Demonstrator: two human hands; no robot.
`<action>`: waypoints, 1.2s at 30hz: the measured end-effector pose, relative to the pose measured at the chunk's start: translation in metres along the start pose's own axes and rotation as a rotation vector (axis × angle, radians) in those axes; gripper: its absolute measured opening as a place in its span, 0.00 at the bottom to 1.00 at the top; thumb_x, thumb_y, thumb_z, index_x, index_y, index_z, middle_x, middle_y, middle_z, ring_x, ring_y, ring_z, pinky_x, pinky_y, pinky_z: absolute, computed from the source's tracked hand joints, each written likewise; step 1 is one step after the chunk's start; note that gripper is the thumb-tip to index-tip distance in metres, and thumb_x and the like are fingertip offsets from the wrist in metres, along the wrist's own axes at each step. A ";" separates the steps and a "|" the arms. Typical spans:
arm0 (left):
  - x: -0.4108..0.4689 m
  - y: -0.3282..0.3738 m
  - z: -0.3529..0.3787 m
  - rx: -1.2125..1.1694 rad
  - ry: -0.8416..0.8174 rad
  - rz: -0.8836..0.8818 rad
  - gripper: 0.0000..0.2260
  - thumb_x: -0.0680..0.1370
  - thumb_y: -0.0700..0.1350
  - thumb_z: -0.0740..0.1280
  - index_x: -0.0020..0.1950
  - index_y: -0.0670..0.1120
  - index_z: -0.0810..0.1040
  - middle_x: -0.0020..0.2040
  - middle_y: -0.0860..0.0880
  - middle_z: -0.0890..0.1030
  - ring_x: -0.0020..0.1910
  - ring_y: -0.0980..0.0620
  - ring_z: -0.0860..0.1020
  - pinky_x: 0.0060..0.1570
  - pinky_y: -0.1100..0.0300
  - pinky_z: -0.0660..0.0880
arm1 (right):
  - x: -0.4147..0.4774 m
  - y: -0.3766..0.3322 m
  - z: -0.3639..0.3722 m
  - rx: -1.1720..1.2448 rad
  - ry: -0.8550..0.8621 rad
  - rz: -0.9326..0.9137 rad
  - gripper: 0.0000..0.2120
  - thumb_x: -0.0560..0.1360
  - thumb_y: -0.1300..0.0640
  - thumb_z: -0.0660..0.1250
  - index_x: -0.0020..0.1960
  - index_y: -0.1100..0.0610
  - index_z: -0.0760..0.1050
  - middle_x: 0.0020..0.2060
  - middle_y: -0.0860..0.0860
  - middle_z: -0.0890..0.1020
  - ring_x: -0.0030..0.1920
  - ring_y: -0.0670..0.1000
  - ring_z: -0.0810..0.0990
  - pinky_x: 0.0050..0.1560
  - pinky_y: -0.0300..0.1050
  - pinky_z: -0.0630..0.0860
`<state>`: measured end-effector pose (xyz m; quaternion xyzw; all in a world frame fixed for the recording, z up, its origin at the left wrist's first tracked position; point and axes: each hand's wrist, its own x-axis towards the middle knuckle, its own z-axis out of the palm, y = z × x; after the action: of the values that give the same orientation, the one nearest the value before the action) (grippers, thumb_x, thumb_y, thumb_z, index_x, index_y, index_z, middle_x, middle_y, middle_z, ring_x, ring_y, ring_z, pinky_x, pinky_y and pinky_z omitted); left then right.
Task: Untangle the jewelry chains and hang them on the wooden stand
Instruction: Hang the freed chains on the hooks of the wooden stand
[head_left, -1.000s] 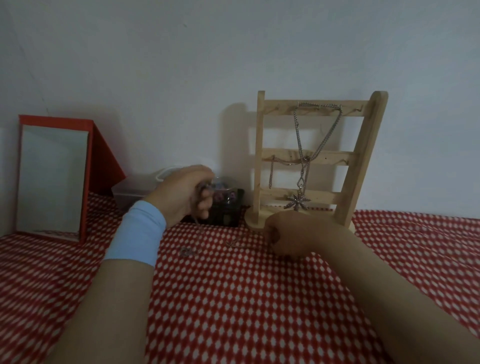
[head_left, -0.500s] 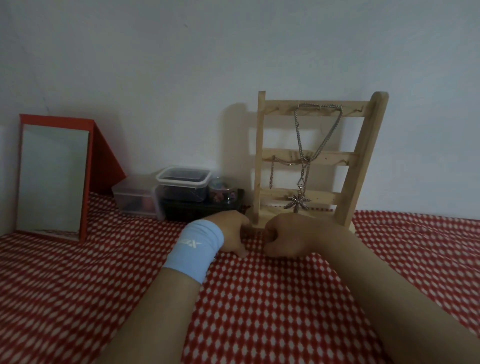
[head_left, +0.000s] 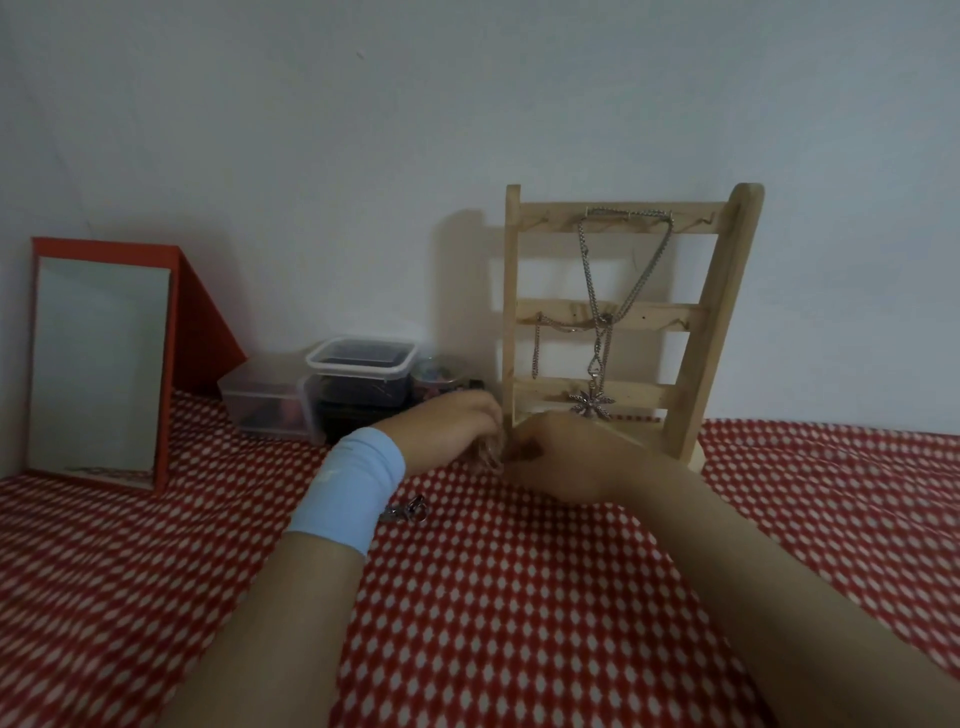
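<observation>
The stand (head_left: 711, 322) is upright near the back edge of the cloth (head_left: 519, 623), close to the wall and a little right of the middle. It has three rails between two posts. A long chain (head_left: 589, 280) hangs from the hooks of the top rail and passes down in front of the middle rail. Its star pendant (head_left: 591, 404) lies against the lowest rail. A short chain (head_left: 536, 343) hangs from the left part of the middle rail.

Both hands are low over the cloth, just in front of the left foot of the stand, and they touch each other. The left hand (head_left: 452, 426) has a light blue wristband (head_left: 348, 493). Its fingers are curled toward the right hand, but the tips are blurred. The right hand (head_left: 566, 462) shows its back, with the fingers curled under. Something small and dark is between the two hands, but I cannot tell what it is, nor if either hand really holds it.

A small metal piece (head_left: 408, 509) lies on the cloth just beside the wristband, apart from the fingers.

At the left edge a mirror (head_left: 98, 364) in a red frame leans back. Between it and the stand, along the back edge, are two clear boxes (head_left: 265, 400), one with a lid (head_left: 361, 358).
</observation>
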<state>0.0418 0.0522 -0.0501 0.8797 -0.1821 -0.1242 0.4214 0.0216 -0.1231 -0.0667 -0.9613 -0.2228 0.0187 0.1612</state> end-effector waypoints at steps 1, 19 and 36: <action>0.001 0.001 -0.003 -0.111 0.035 0.004 0.10 0.80 0.37 0.59 0.43 0.46 0.76 0.33 0.49 0.77 0.35 0.52 0.77 0.47 0.53 0.76 | 0.000 0.000 -0.001 0.062 0.033 0.012 0.10 0.81 0.49 0.66 0.52 0.54 0.82 0.43 0.47 0.80 0.39 0.40 0.75 0.41 0.36 0.70; -0.024 0.010 -0.021 0.105 0.022 0.031 0.15 0.83 0.53 0.60 0.45 0.48 0.81 0.23 0.58 0.73 0.23 0.56 0.72 0.28 0.63 0.66 | -0.012 0.016 -0.039 0.748 0.098 0.151 0.18 0.83 0.49 0.64 0.36 0.54 0.73 0.26 0.47 0.69 0.24 0.45 0.62 0.24 0.41 0.58; -0.002 0.059 0.000 -0.521 0.101 -0.011 0.13 0.84 0.50 0.57 0.42 0.47 0.72 0.28 0.53 0.64 0.24 0.56 0.60 0.22 0.66 0.59 | -0.034 0.020 -0.068 0.531 0.211 0.162 0.19 0.82 0.52 0.63 0.33 0.54 0.74 0.25 0.44 0.75 0.26 0.44 0.71 0.29 0.39 0.67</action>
<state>0.0276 0.0187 -0.0035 0.7477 -0.1178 -0.1253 0.6413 0.0069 -0.1750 -0.0102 -0.8967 -0.1149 -0.0110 0.4272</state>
